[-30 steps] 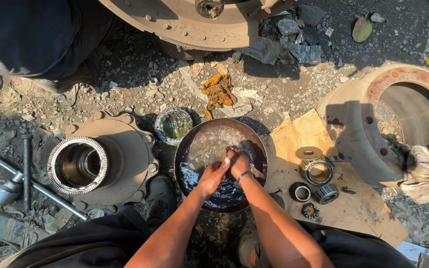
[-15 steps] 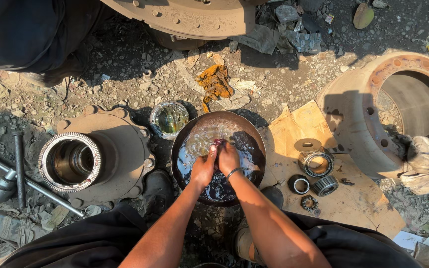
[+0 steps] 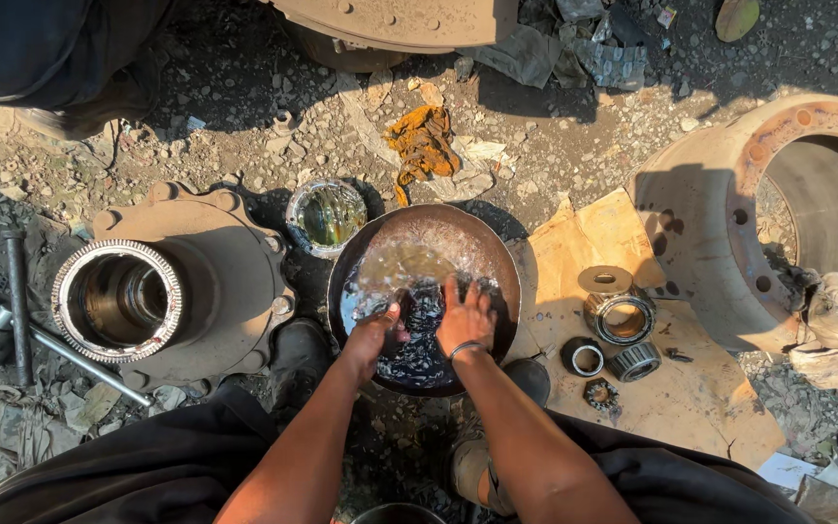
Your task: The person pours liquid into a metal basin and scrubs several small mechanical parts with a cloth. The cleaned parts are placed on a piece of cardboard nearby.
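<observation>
head view: both hands in round metal basin (image 3: 497,254) of dark liquid on gravel ground. left hand (image 3: 377,335) curled, dipped at liquid edge, contents hidden. right hand (image 3: 465,317) spread flat, fingers splayed on wet surface. bearings (image 3: 616,315) set aside on cardboard (image 3: 700,398), off dirt.

Both hands in a round metal bowl (image 3: 482,247) of dark splashing liquid, left hand (image 3: 375,338) beside right hand (image 3: 465,318), big wheel hub (image 3: 162,286) at nine o'clock, bearing rings (image 3: 616,311) on cardboard (image 3: 691,388) at three o'clock
</observation>
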